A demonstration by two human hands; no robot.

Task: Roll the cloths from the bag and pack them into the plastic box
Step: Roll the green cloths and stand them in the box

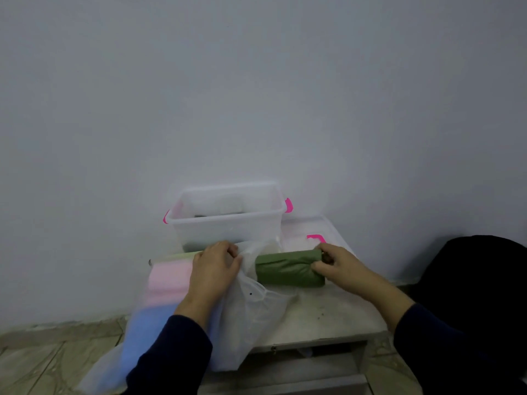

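A rolled green cloth (288, 269) lies across the small white table (328, 315), in front of the clear plastic box (228, 223) with pink latches. My right hand (336, 266) grips the roll's right end. My left hand (214, 266) pinches the rim of the translucent plastic bag (256, 315) at the roll's left end. Pink (168, 277) and blue (151, 323) cloths show through the bag, which hangs off the table's left side. Something dark lies in the box, hard to make out.
The box's clear lid (310, 232) with a pink latch lies flat to the right of the box, against the wall. A black shape (479, 280) stands to the right of the table. Tiled floor (42, 360) runs below on the left.
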